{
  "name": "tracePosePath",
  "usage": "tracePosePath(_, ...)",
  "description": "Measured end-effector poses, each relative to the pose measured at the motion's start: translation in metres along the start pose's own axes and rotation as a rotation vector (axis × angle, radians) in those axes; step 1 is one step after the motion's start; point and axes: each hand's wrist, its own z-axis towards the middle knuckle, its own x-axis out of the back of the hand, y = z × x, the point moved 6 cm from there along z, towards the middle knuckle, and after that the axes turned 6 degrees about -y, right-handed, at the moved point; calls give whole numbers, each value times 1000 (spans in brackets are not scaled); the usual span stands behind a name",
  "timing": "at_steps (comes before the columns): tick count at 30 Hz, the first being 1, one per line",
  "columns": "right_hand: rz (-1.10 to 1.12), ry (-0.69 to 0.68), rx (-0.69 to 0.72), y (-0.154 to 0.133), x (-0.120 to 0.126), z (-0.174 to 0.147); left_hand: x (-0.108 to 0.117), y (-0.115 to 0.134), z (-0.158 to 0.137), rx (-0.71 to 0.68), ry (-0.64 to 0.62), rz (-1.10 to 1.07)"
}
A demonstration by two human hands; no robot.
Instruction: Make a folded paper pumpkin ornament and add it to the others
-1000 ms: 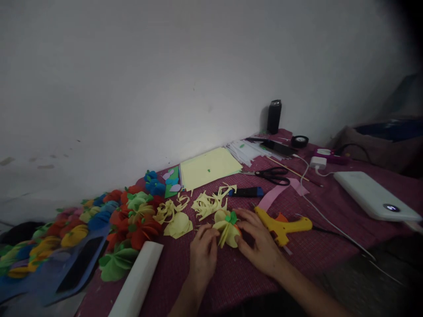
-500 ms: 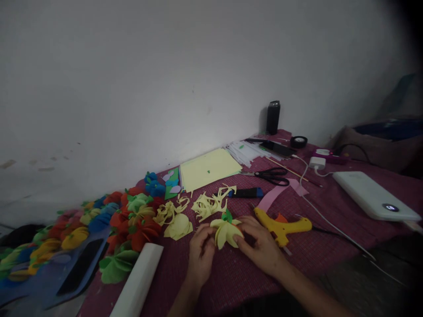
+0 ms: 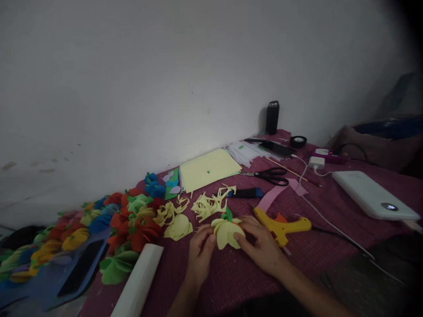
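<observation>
While my right hand pinches the pale-yellow paper flower, my left hand curls against its left side, whether gripping I cannot tell. Just right of my right hand I see on my feed a yellow glue gun; ahead of both hands lie paper scraps, then scissors, and farthest a black can.

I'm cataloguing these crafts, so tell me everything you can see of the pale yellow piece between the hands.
The pale yellow piece is a rounded cluster of petal-like layers, apparently paper or felt, topped by a green leaf-like tip. Some orange shows at its right edge. It is held tip up over the maroon cloth, left hand at its left edge, right hand gripping its right side. Whether it rests on the cloth is unclear.
</observation>
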Motion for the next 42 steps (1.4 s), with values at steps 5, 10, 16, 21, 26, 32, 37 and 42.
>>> tracePosePath(5,4,-6,-3,0,-1,0,-2,-1,0,1,-14,5)
tracePosePath(10,-6,10,7,1,-2,-1,-4,0,0,-11,4,55)
tracePosePath(16,-88,47,22,2,-3,-2,-10,9,-2,-89,12,250)
tracePosePath(21,-105,50,23,1,-2,-1,-8,11,-3,-116,38,299)
tracePosePath(26,-130,52,31,3,-1,-1,-8,13,-3,-140,45,353)
tracePosePath(32,-275,145,142,-4,0,-3,-6,10,-4,-188,76,470)
tracePosePath(37,-354,26,126,-8,-10,-2,-8,1,0,-98,-42,543)
tracePosePath(42,-379,-96,68,-5,-18,-3,-4,-3,0,-58,-56,637)
